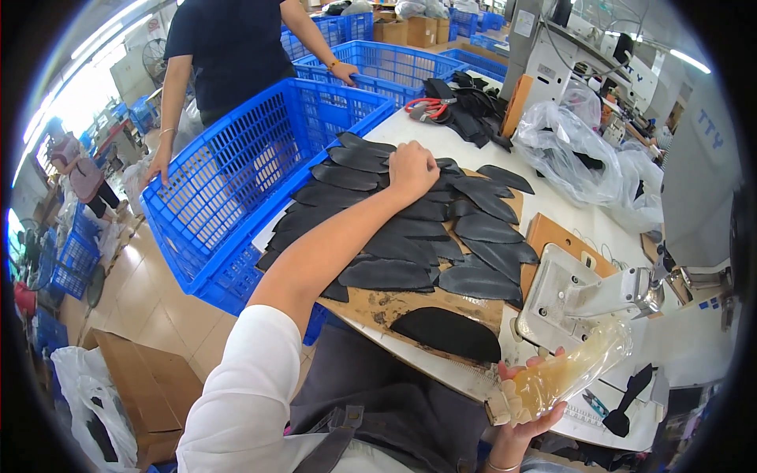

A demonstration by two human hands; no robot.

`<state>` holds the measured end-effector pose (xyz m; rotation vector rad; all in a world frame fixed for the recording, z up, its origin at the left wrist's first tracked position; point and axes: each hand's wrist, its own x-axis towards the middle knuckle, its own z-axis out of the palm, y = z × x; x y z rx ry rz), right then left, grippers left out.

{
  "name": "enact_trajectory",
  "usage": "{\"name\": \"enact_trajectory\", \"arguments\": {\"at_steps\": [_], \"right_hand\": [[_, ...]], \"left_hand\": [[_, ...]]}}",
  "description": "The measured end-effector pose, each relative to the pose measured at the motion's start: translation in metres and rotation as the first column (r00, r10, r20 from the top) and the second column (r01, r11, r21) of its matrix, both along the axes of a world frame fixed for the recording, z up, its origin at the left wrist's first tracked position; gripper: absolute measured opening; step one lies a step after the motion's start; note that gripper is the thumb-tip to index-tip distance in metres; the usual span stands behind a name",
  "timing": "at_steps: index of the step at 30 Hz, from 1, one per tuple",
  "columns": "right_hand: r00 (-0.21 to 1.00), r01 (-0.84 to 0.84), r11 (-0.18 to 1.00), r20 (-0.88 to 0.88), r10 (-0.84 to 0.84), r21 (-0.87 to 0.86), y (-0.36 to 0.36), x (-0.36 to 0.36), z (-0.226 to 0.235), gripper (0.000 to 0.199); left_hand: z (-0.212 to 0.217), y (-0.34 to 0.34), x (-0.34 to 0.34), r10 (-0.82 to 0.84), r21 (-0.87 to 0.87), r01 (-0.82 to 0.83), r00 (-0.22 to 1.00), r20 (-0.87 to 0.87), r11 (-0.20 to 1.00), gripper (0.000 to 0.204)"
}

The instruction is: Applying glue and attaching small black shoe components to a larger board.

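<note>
Many flat black leaf-shaped pieces (394, 244) overlap in rows on a brown board (465, 307) in front of me. Over the far rows, my left hand (413, 169) is closed with its fingers curled down at the pieces; what they hold, if anything, is hidden. A clear plastic bottle (564, 378) of yellowish liquid lies tilted in my right hand (527, 394), its crusted beige end pointing to the lower left. Beside that hand, a single curved black piece (447, 334) rests on the board's stained near edge.
Blue plastic crates (229, 189) stand against the table's left side, with another person's hands (344, 72) on them. Red-handled pliers (430, 109), black scraps (477, 110) and clear plastic bags (568, 150) lie at the back. A white sewing machine (579, 292) stands at right.
</note>
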<state>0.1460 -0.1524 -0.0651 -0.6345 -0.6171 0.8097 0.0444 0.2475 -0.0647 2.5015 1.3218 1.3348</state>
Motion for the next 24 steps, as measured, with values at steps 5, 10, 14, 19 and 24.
{"name": "enact_trajectory", "arguments": {"at_steps": [5,10,14,19,24], "right_hand": [[0.998,-0.041,0.999,0.050,0.040,0.012,-0.002,0.010,-0.012,0.080],[0.996,0.046,0.999,-0.072,-0.048,-0.021,0.000,0.001,-0.003,0.081],[0.962,-0.213,0.977,-0.181,0.206,-0.016,-0.022,0.011,-0.006,0.085],[0.958,-0.250,0.967,-0.136,0.254,0.044,-0.011,0.009,-0.006,0.078],[0.998,0.059,0.998,-0.027,-0.059,0.002,-0.001,0.004,-0.007,0.076]], "left_hand": [[0.008,-0.002,-0.007,-0.073,-0.071,0.062,0.984,-0.164,0.996,0.007],[0.008,0.005,-0.011,-0.093,-0.126,0.065,0.969,-0.228,0.990,0.016],[0.015,0.006,-0.012,-0.125,-0.130,0.094,0.958,-0.259,0.987,0.030],[0.022,0.004,-0.022,-0.086,-0.070,0.072,0.968,-0.237,0.995,0.032],[0.048,-0.029,-0.030,-0.282,0.061,0.285,0.958,-0.046,0.957,0.022]]}}
